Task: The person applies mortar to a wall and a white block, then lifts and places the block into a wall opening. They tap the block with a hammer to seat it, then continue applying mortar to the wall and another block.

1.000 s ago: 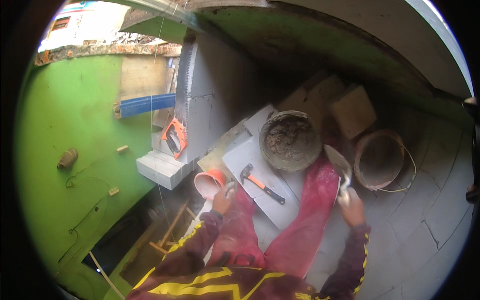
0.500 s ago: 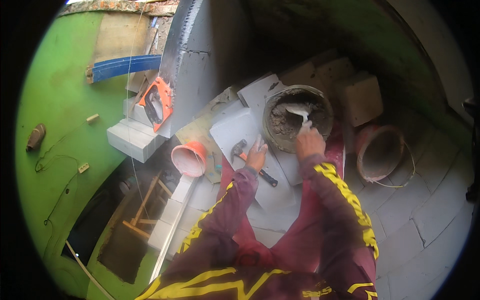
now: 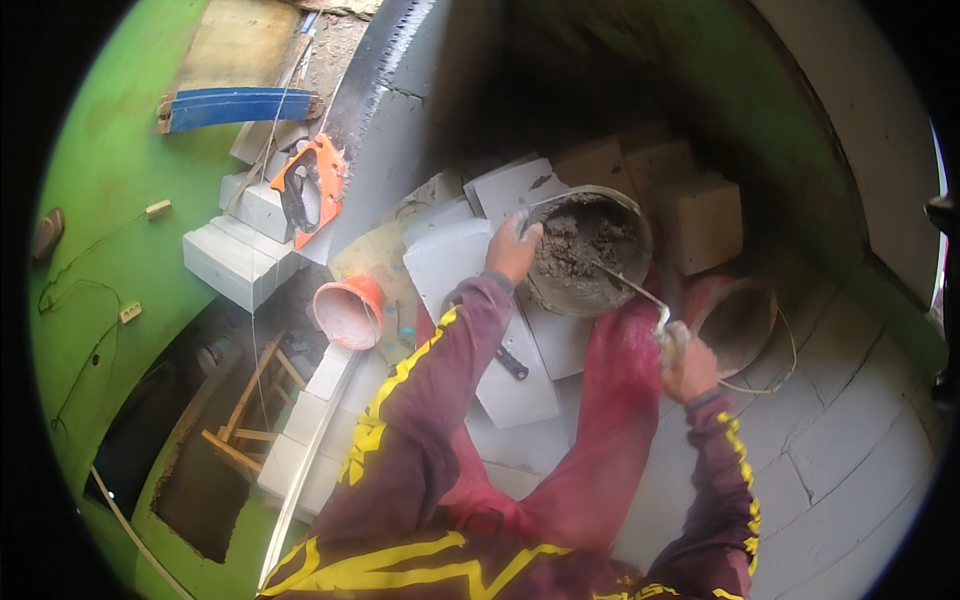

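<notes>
Left grip farther forward; right grip curled.

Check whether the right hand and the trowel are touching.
Touching. The head view shows the right hand closed around the handle of the trowel, its metal shank running from the fist toward the mortar.

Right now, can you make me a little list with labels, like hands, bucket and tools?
left hand: at the left rim of the mortar bucket
right hand: gripping a trowel
trowel tip: in the mortar
orange pail: left of the left sleeve
saw: upper left, orange frame
</notes>
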